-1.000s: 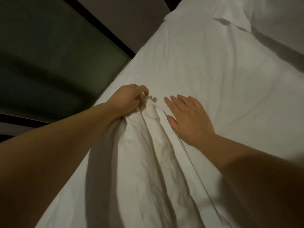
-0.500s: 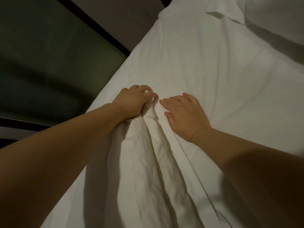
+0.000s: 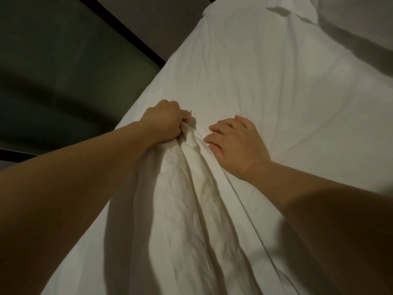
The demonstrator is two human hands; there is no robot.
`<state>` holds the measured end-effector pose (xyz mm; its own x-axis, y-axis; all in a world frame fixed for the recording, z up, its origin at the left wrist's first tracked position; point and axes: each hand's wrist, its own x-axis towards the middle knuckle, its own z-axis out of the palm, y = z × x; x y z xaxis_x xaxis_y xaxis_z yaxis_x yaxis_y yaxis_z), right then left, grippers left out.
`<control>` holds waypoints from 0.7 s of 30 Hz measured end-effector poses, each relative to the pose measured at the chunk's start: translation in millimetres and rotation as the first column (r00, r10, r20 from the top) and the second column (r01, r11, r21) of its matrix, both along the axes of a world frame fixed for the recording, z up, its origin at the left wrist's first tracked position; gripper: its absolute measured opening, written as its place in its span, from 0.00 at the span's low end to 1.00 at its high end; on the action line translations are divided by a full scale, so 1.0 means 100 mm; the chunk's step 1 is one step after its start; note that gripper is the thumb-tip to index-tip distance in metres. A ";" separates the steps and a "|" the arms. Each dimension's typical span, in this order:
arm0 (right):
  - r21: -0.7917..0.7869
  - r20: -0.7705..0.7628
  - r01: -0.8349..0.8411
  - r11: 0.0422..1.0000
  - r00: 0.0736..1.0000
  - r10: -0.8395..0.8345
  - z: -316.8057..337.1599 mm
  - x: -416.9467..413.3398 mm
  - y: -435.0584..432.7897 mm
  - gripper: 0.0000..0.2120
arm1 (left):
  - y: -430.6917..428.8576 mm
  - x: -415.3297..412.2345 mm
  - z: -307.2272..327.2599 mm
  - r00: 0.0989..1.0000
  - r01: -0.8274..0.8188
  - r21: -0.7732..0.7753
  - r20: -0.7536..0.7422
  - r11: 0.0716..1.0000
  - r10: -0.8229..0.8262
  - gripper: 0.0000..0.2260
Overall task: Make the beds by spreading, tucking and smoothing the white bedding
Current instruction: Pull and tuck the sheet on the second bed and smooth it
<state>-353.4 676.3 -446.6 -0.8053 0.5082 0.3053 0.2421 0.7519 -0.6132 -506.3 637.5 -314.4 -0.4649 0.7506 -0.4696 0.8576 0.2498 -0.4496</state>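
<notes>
White bedding fold (image 3: 192,179) stretches straight ahead, left hand (image 3: 164,122) gripping its end

Two bare forearms (image 3: 74,177), bare left grip (image 3: 164,121), bare right grip (image 3: 234,143)

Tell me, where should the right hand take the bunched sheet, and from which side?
Probably the bunched sheet at its raised ridge just below the left hand, pinched from the right: the folds stand up there, and the right hand lies beside them.
</notes>
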 end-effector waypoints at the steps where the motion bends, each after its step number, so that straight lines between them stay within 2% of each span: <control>1: -0.014 -0.002 -0.003 1.000 1.000 0.003 0.01 0.00 0.00 0.18 | -0.04 -0.02 0.05 1.000 -0.014 0.067 0.012 0.998 0.013 0.07; 4: -0.039 -0.017 -0.019 0.999 1.000 0.019 0.03 0.01 -0.01 0.23 | -0.26 -0.12 0.23 0.998 -0.026 0.269 0.059 0.963 0.010 0.07; 8: -0.055 0.007 -0.025 0.998 1.000 0.025 0.05 0.01 -0.03 0.24 | -0.48 -0.14 0.25 0.988 -0.096 0.315 0.143 0.944 0.053 0.10; 12: -0.059 0.013 -0.033 0.998 0.999 0.034 0.07 0.02 -0.03 0.23 | -0.54 -0.03 0.21 0.992 -0.058 0.390 0.127 0.919 0.008 0.11; 14: -0.066 0.009 -0.032 0.997 0.999 0.033 0.08 0.03 -0.02 0.22 | -0.54 0.01 0.21 0.994 0.016 0.378 0.097 0.926 -0.056 0.10; 18: -0.069 0.023 -0.029 0.997 0.999 0.031 0.06 0.01 -0.03 0.21 | -0.52 0.02 0.16 0.945 0.313 0.165 0.048 0.935 -0.325 0.16; 21: -0.083 0.026 -0.047 0.995 0.998 0.049 0.05 0.02 -0.02 0.23 | -0.52 0.01 0.12 0.946 0.308 0.177 0.051 0.935 -0.321 0.16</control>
